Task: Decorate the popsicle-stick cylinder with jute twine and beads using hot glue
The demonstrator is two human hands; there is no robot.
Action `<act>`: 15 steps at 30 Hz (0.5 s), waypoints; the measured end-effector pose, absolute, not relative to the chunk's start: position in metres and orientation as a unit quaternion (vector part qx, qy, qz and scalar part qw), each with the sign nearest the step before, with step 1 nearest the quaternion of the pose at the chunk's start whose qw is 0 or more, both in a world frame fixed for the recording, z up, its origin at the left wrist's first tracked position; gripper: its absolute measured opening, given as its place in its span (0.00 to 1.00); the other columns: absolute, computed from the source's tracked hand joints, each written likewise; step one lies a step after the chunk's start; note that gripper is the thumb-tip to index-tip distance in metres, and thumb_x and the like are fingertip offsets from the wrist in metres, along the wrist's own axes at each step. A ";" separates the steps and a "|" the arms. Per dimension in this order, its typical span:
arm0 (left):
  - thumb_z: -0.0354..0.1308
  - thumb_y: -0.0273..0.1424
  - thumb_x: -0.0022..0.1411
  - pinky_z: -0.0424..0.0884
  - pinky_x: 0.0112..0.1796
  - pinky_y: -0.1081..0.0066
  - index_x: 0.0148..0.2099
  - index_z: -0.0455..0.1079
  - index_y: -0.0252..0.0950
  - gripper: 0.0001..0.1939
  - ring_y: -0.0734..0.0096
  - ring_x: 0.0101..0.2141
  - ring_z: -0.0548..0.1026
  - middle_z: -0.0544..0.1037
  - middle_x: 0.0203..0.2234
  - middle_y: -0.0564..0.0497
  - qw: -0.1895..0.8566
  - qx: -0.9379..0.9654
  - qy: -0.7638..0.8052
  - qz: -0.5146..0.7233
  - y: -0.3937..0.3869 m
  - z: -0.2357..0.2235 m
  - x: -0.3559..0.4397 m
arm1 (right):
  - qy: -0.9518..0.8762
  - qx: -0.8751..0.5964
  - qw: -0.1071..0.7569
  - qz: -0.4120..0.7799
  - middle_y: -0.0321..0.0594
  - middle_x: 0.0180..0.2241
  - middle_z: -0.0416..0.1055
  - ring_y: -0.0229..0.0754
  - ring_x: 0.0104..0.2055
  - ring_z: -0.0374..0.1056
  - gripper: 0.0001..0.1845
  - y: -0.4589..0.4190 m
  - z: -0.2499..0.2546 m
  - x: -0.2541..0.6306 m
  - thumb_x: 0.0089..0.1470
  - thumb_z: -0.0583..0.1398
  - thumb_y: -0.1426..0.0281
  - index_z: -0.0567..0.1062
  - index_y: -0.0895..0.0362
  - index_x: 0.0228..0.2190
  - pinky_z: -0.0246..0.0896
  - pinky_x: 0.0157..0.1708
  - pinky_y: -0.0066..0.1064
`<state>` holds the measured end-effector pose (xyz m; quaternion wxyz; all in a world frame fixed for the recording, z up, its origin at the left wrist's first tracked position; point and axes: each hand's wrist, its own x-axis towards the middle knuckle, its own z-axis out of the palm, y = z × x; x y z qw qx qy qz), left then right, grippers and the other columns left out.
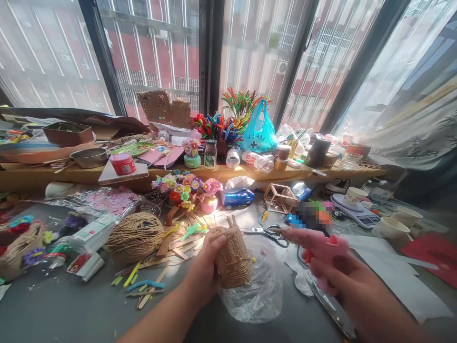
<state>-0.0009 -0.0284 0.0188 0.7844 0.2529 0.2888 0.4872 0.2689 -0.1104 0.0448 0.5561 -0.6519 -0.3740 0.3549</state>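
My left hand (pixel 206 267) is closed around a small cup-shaped object wrapped in jute twine (pixel 233 259), held tilted above the grey table. My right hand (pixel 326 264) grips a pink glue gun (pixel 330 250), with the forefinger stretched along it toward the wrapped object. The gun's tip is a short way to the right of the twine wrap, not touching it. A ball of jute twine (pixel 135 234) lies left of my left hand, beside scattered wooden sticks (pixel 178 243). Scissors (pixel 266 232) lie just behind the gun.
A crumpled clear plastic bag (pixel 257 290) lies under my hands. Paper cups (pixel 391 227) and a kitchen scale (pixel 357 212) stand at the right. Craft flowers (pixel 189 188) and a wooden stick frame (pixel 280 195) sit behind. A cluttered window shelf (pixel 214 171) runs across the back.
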 end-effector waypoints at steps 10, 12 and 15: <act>0.73 0.40 0.59 0.76 0.45 0.61 0.55 0.71 0.42 0.25 0.58 0.42 0.80 0.83 0.42 0.49 0.774 0.266 0.289 0.497 -0.031 0.017 -0.001 | -0.448 -0.562 0.523 0.459 0.42 0.34 0.79 0.37 0.22 0.62 0.30 -0.099 0.047 0.200 0.55 0.70 0.53 0.83 0.52 0.55 0.56 0.21 0.29; 0.73 0.40 0.58 0.75 0.46 0.60 0.55 0.71 0.41 0.26 0.55 0.43 0.80 0.83 0.42 0.48 0.772 0.271 0.280 0.502 -0.030 0.016 -0.001 | -0.463 -0.574 0.510 0.442 0.41 0.33 0.78 0.37 0.23 0.62 0.21 -0.102 0.042 0.200 0.56 0.70 0.54 0.87 0.52 0.46 0.58 0.22 0.29; 0.74 0.40 0.58 0.73 0.47 0.59 0.54 0.71 0.41 0.25 0.53 0.44 0.80 0.82 0.41 0.48 0.774 0.278 0.266 0.502 -0.029 0.014 0.000 | -0.497 -0.577 0.499 0.415 0.38 0.28 0.76 0.37 0.23 0.60 0.14 -0.103 0.043 0.200 0.56 0.70 0.56 0.89 0.50 0.40 0.59 0.21 0.28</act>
